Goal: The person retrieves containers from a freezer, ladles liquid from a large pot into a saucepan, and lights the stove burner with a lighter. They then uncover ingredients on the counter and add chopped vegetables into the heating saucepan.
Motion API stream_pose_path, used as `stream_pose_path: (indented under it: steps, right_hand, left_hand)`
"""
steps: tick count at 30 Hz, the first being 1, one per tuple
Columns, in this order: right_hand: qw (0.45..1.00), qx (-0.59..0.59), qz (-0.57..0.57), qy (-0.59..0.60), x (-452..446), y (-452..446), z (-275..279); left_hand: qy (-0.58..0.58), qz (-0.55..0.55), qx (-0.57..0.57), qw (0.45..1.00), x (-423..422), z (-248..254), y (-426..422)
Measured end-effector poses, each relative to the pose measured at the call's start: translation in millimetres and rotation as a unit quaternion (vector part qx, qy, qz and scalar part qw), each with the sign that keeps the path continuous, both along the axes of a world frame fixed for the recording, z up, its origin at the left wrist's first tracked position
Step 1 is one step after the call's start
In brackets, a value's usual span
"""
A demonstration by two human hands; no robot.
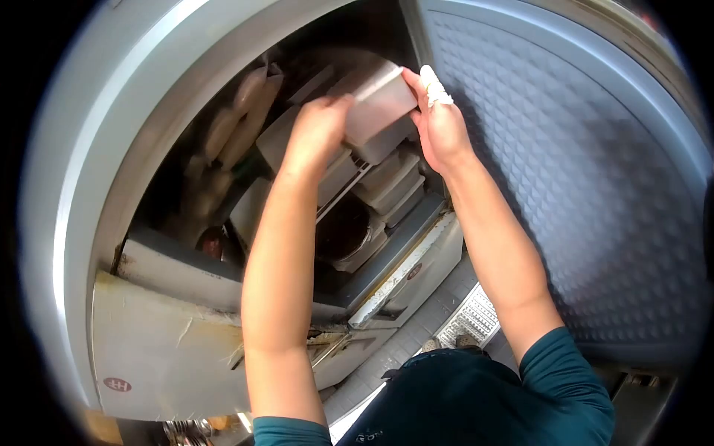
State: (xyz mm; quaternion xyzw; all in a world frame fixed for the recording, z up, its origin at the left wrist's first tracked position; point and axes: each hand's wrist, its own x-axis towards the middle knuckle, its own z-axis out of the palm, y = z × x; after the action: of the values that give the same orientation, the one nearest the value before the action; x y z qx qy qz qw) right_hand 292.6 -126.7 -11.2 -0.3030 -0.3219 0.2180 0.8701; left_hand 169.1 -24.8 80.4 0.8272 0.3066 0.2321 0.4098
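Note:
A white rectangular plastic container [381, 110] is held tilted between my hands, inside an open fridge. My left hand [321, 130] grips its left side, the fingers partly smeared by motion. On the other side, my right hand [442, 132] holds the right end with its fingers against the wall. Something white and crumpled [434, 85] sits at the thumb side of my right hand; I cannot tell what it is. More pale containers [390, 182] are stacked just below, beside a wire shelf [343, 193]. What the held container has inside is hidden.
The quilted fridge door [558, 149] stands open at the right. Filled plastic bags [242, 111] lie at the left inside. A container with dark contents [346, 232] is low down. Below are white drawer fronts [167, 349] and a tiled floor with a grate [474, 316].

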Motion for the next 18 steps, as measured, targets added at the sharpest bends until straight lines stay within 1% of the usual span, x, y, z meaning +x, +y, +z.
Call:
stream_pose_path:
  steps: [1, 3, 5, 6, 9, 10, 13, 16, 18]
  right_hand:
    - [1.000, 0.005, 0.007, 0.023, 8.0, 1.7, -6.7]
    - [0.999, 0.011, 0.019, 0.041, 20.1, 9.0, -23.6]
    - [0.997, 0.036, 0.034, 0.054, 15.7, 11.3, -34.5]
    - [0.998, 0.031, 0.032, 0.047, 8.7, 10.4, -36.2]
    - [0.998, 0.053, 0.028, 0.021, -1.6, 23.1, -50.3]
    - [0.999, 0.035, 0.013, 0.009, -2.0, 27.2, -54.6]
    - [1.000, 0.031, 0.003, -0.003, -1.2, 36.2, -66.1]
    - [0.999, 0.048, -0.002, -0.004, -2.6, 38.3, -70.5]
    - [0.998, 0.057, -0.007, -0.016, -3.9, 34.6, -63.7]
  left_hand:
    - [0.047, -0.021, 0.065, 0.997, 7.8, -4.4, 4.3]
    - [0.113, -0.019, 0.085, 0.990, 18.9, -3.2, 2.0]
    - [0.156, -0.027, 0.081, 0.984, 35.6, 9.1, -2.6]
    - [0.177, -0.028, 0.079, 0.981, 44.8, 14.9, -2.9]
    - [0.276, -0.031, 0.155, 0.948, 73.5, 13.3, 5.9]
    - [0.336, -0.029, 0.182, 0.924, 76.9, 22.1, -5.2]
    - [0.345, -0.088, 0.078, 0.931, 84.5, 26.8, 0.9]
    - [0.372, -0.075, 0.134, 0.916, 82.7, 31.8, -16.7]
    - [0.368, -0.079, 0.102, 0.921, 79.1, 41.2, -29.2]
